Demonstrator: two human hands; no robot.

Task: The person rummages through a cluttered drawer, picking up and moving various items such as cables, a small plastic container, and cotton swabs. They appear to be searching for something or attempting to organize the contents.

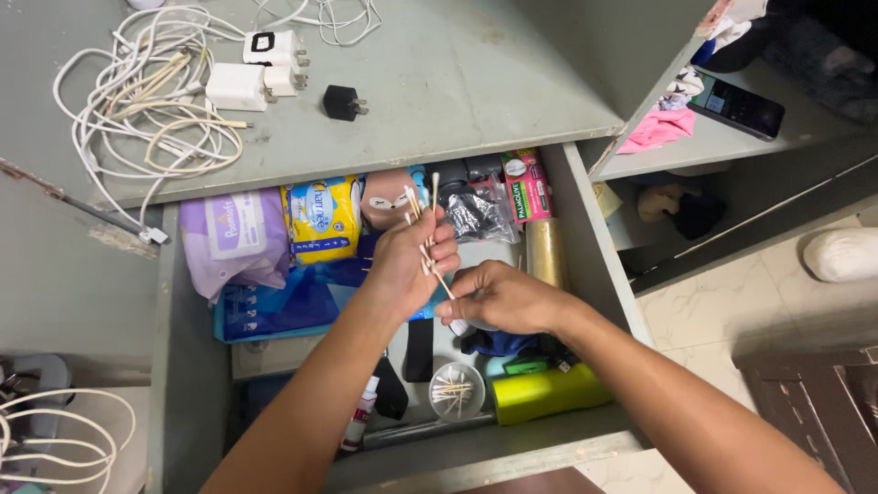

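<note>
While left hand (pixel 407 261) bunches cotton swabs (pixel 422 220), right hand (pixel 498 297) pinches one.

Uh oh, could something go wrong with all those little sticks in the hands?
Maybe. The left hand grips a loose bunch of cotton swabs while the right hand pinches one end; some could slip into the crowded open drawer and get lost among the packets. The small round container sits below, so dropped ones might miss it.
</note>
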